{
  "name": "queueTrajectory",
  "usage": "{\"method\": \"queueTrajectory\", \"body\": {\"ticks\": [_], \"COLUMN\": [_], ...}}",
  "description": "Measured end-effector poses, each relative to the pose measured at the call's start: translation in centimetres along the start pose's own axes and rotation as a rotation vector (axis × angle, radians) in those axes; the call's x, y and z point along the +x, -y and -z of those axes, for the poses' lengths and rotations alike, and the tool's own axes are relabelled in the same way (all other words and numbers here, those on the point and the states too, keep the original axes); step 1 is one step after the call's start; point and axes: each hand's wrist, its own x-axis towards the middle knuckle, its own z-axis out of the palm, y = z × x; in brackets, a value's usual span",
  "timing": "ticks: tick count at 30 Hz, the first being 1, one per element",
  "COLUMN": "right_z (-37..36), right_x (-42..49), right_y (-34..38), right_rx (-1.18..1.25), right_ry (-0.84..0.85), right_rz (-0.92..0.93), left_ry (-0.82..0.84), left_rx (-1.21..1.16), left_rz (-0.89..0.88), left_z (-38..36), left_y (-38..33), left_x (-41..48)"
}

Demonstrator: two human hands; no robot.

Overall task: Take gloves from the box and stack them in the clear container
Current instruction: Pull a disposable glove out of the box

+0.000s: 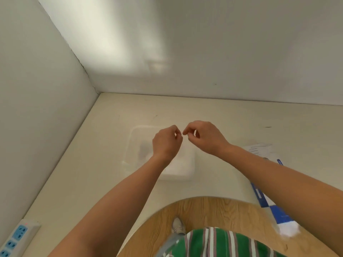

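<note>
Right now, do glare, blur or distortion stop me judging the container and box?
Head view: the wide-angle bend curves the table edge. Head view: there is a soft light patch on the back wall and no hard glare. Head view: the clear container nearly fades into the pale table. Head view: the box at right is blurred, while the left hand and right hand are fairly sharp.

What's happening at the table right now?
A person holds the left grip and right grip, both bare hands, over the clear container, thumbs and forefingers pinched. Whether a thin glove hangs between them cannot be told. The blue-and-white glove box lies to the right, partly under the right forearm.
</note>
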Motion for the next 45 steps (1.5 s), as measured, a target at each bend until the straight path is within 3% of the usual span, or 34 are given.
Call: {"method": "queueTrajectory", "body": {"ticks": [4, 12, 20, 24, 28, 30, 33, 37, 39, 41, 45], "right_z": [3.5, 6.6, 5.4, 4.8, 5.0, 5.5, 7.2, 10.4, 11.6, 12.0, 11.7], "right_x": [-4.1, -13.0, -15.7, -15.6, -15.4, -15.4, -15.0, -13.8, -13.4, -13.3, -13.3], "right_y": [-5.7, -16.1, -19.5, -19.1, -19.4, -19.8, -19.3, -17.1, -16.3, -15.9, -15.4], "right_rx": [-0.025, -0.223, -0.297, -0.382, -0.174, -0.012, 0.278, 0.709, 0.750, 0.732, 0.729], "right_ry": [-0.036, 0.085, 0.212, 0.169, 0.011, -0.085, -0.213, -0.333, -0.354, -0.326, -0.191], "right_rz": [-0.181, -0.545, -0.523, -0.500, -0.559, -0.485, -0.375, -0.379, -0.352, -0.348, -0.378], "left_ry": [0.043, 0.415, 0.562, 0.542, 0.537, 0.536, 0.542, 0.605, 0.677, 0.707, 0.477], "left_rx": [-0.148, -0.116, -0.012, 0.053, 0.091, 0.105, 0.137, 0.128, -0.037, -0.392, -1.058], "left_rz": [-0.102, -0.171, -0.120, -0.087, -0.087, -0.097, -0.110, -0.094, -0.026, 0.124, 0.471], "left_z": [-3.1, -12.5, -16.9, -17.3, -17.4, -17.5, -17.6, -17.2, -16.5, -15.1, -11.6], "left_y": [-6.5, -14.3, -16.6, -16.8, -17.1, -17.2, -17.3, -17.4, -17.1, -16.8, -16.2], "left_x": [-1.6, -5.1, -6.9, -7.0, -7.1, -7.1, -7.0, -6.7, -6.1, -5.2, -3.4]}}
